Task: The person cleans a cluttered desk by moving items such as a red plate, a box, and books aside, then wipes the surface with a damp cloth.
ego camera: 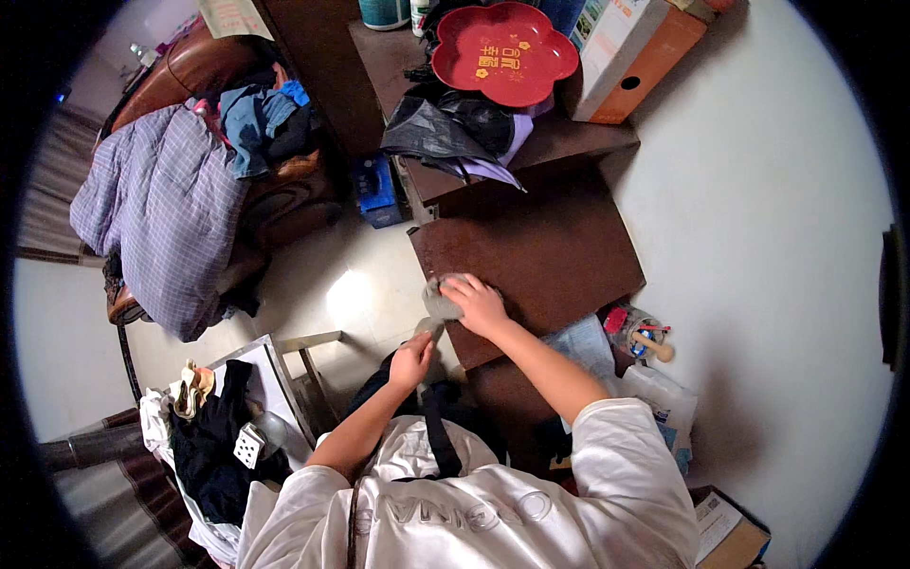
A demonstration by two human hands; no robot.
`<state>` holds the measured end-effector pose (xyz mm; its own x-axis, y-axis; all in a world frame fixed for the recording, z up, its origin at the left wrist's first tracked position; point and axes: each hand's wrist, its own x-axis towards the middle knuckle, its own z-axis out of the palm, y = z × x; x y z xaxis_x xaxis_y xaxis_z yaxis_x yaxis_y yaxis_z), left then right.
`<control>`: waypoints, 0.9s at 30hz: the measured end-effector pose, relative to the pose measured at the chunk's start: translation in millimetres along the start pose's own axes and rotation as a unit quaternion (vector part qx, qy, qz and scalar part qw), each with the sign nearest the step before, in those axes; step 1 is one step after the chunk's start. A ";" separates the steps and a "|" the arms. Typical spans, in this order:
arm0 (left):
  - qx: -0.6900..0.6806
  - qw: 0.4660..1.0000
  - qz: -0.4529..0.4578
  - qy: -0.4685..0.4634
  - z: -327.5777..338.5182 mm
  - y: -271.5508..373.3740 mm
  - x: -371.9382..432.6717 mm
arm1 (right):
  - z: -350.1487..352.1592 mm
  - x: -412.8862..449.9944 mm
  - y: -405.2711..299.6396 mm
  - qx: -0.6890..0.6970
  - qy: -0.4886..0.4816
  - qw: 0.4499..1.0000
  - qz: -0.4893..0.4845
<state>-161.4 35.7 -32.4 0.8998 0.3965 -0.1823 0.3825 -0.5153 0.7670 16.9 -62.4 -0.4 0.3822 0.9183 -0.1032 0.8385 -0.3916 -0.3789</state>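
Note:
A grey cloth [442, 301] lies bunched near the left edge of a dark brown wooden surface [547, 249]. My right hand [478, 304] presses on it from above with the fingers spread over it. Just below and to the left, my left hand [412, 359] is closed on a hanging part of grey cloth [429, 327]. Whether both parts belong to one cloth cannot be told. The palms of both hands are hidden.
Above the surface, a raised brown top [569, 142] holds a red flower-shaped tray [506, 53] and a folded umbrella [455, 128]. A clear jar [635, 333] stands at right. A stool [284, 384] with clothes and a quilt-covered leather sofa [167, 206] are at left.

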 end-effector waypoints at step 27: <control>0.047 0.990 0.119 -0.058 -32.2 -3.9 26.3 | -51.8 41.3 136.3 -0.005 0.242 0.830 0.502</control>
<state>-146.0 72.6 -20.4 0.9829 0.1675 -0.0764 0.1688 -0.6540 0.7374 167.1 -80.9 -8.7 0.9998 -0.0013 0.0204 0.0052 -0.9486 -0.3165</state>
